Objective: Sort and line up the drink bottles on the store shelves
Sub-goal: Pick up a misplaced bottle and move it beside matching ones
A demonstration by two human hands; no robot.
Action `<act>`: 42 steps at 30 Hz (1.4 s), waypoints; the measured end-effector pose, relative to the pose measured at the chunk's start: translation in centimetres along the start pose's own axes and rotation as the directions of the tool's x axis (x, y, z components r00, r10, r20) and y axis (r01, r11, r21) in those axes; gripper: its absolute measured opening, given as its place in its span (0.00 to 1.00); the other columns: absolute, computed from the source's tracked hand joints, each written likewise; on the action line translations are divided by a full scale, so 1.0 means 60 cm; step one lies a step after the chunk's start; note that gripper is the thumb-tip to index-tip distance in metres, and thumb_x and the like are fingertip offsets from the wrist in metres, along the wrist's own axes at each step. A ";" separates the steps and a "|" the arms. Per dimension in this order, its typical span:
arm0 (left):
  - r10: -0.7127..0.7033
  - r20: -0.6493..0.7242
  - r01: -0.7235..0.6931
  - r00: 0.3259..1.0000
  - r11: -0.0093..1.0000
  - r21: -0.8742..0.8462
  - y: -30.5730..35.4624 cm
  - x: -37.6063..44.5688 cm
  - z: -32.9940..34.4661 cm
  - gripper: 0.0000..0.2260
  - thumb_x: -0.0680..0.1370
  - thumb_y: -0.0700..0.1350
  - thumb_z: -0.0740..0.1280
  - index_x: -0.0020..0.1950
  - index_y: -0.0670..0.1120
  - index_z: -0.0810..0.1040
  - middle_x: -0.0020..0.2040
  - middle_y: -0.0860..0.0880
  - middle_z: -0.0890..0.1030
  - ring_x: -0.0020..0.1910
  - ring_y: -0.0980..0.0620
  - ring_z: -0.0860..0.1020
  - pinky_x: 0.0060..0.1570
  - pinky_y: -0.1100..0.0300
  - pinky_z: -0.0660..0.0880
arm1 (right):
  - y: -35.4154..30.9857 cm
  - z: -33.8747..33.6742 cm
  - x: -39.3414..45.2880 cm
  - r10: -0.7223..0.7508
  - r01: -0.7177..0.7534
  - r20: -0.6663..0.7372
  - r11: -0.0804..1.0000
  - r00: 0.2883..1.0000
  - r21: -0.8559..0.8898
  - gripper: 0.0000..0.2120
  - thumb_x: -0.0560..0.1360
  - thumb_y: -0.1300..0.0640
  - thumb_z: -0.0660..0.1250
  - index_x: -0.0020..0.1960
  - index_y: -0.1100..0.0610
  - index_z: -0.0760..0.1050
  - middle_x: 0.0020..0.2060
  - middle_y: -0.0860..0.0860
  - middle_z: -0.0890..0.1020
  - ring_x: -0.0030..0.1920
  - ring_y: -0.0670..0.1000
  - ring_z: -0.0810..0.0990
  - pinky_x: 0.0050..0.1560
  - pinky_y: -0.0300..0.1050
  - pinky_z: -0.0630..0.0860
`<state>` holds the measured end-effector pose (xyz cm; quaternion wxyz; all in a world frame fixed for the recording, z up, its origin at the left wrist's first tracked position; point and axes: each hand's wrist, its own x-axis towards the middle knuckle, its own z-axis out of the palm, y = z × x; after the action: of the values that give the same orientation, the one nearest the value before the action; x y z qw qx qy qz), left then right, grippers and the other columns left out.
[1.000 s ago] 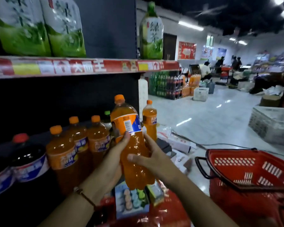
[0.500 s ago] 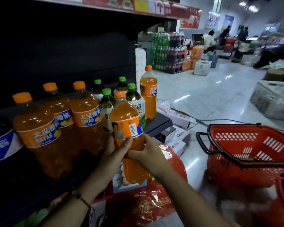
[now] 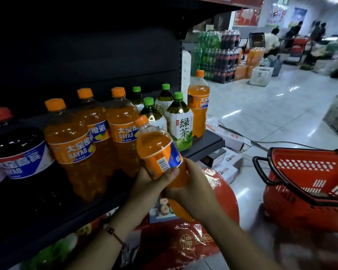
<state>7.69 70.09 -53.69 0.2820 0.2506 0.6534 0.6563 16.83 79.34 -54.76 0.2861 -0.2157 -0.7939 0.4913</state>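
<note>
Centre frame: my left hand (image 3: 144,184) and right hand (image 3: 193,190) grip the tilted orange bottle (image 3: 158,152), fingers wrapped round it, before the shelf (image 3: 207,142).

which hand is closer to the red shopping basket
Right. The right hand holds the orange soda bottle on the side facing the basket; the left hand grips it on the shelf side.

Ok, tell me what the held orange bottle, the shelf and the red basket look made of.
Held orange soda bottle: clear, glossy plastic, since the drink shows through; printed film label, orange plastic cap. Both hands grip it, left hand and right hand.
Shelf: probably painted metal, matte black with a thin flat edge.
Red basket: moulded plastic with perforated walls and a black handle.
</note>
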 end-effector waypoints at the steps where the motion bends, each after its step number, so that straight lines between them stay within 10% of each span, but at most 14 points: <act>1: -0.009 -0.015 0.009 1.000 1.000 -0.002 0.000 0.000 -0.001 0.38 0.56 0.64 0.80 0.61 0.50 0.76 0.53 0.49 0.85 0.51 0.52 0.83 0.55 0.44 0.79 | -0.001 0.000 -0.002 0.012 -0.012 0.014 1.000 1.000 -0.025 0.29 0.61 0.53 0.80 0.57 0.42 0.72 0.54 0.44 0.77 0.52 0.42 0.78 0.47 0.41 0.78; 10: 0.028 0.066 -0.034 0.997 0.995 0.098 -0.001 0.000 -0.019 0.40 0.57 0.67 0.75 0.65 0.55 0.74 0.56 0.52 0.83 0.55 0.50 0.82 0.56 0.43 0.79 | -0.012 -0.051 0.002 0.199 -0.233 0.354 0.971 0.914 0.055 0.20 0.70 0.50 0.76 0.55 0.36 0.72 0.49 0.39 0.82 0.48 0.44 0.83 0.52 0.44 0.81; 16: 0.123 0.152 -0.175 0.981 0.896 0.408 0.038 0.015 -0.005 0.22 0.70 0.60 0.73 0.61 0.68 0.69 0.58 0.63 0.78 0.60 0.58 0.77 0.56 0.57 0.76 | 0.016 -0.052 0.018 0.215 -0.246 0.194 0.957 0.957 0.155 0.25 0.65 0.54 0.79 0.58 0.45 0.74 0.52 0.43 0.83 0.49 0.45 0.82 0.51 0.44 0.79; 19: 0.366 0.121 -0.345 0.923 0.643 0.684 0.082 0.034 0.005 0.28 0.77 0.61 0.65 0.74 0.64 0.60 0.71 0.59 0.66 0.69 0.55 0.67 0.64 0.50 0.72 | 0.030 -0.060 0.033 0.268 -0.264 0.026 0.920 0.963 0.289 0.22 0.66 0.60 0.79 0.54 0.48 0.74 0.48 0.47 0.83 0.44 0.46 0.82 0.40 0.38 0.77; 23: 0.605 0.265 -0.293 0.750 -0.055 0.954 0.147 0.092 0.022 0.38 0.76 0.60 0.65 0.80 0.51 0.49 0.77 0.46 0.60 0.75 0.45 0.59 0.74 0.47 0.57 | 0.059 -0.076 0.064 0.332 -0.266 -0.193 0.915 0.923 0.304 0.27 0.61 0.56 0.82 0.57 0.52 0.75 0.50 0.51 0.84 0.46 0.52 0.83 0.47 0.51 0.80; 28: 0.424 0.166 0.045 0.890 -0.444 0.895 0.200 0.189 0.032 0.56 0.69 0.71 0.67 0.79 0.42 0.39 0.77 0.35 0.56 0.76 0.35 0.55 0.75 0.40 0.48 | 0.072 -0.086 0.078 0.314 -0.231 -0.245 0.920 0.917 0.315 0.25 0.62 0.55 0.81 0.54 0.47 0.74 0.49 0.48 0.83 0.46 0.51 0.82 0.47 0.53 0.79; 37: 0.305 0.013 0.128 0.952 -0.438 0.890 0.174 0.220 0.039 0.46 0.70 0.68 0.69 0.74 0.39 0.56 0.62 0.39 0.78 0.68 0.38 0.70 0.71 0.48 0.56 | 0.073 -0.077 0.086 0.286 -0.228 -0.212 0.939 0.935 0.259 0.28 0.61 0.51 0.82 0.55 0.46 0.72 0.51 0.46 0.81 0.49 0.50 0.81 0.47 0.50 0.77; 42: 0.273 0.015 0.071 0.962 -0.302 0.951 0.168 0.234 0.033 0.57 0.68 0.67 0.72 0.78 0.39 0.42 0.62 0.39 0.79 0.69 0.40 0.71 0.74 0.47 0.56 | 0.071 -0.075 0.081 0.292 -0.235 -0.202 0.935 0.935 0.265 0.30 0.62 0.50 0.81 0.58 0.47 0.71 0.52 0.46 0.80 0.50 0.51 0.79 0.49 0.50 0.76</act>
<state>-1.41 81.45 -44.17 -0.1641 0.3582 0.9146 -0.0914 16.48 87.16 -55.86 0.3340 -0.3424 -0.6531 0.5871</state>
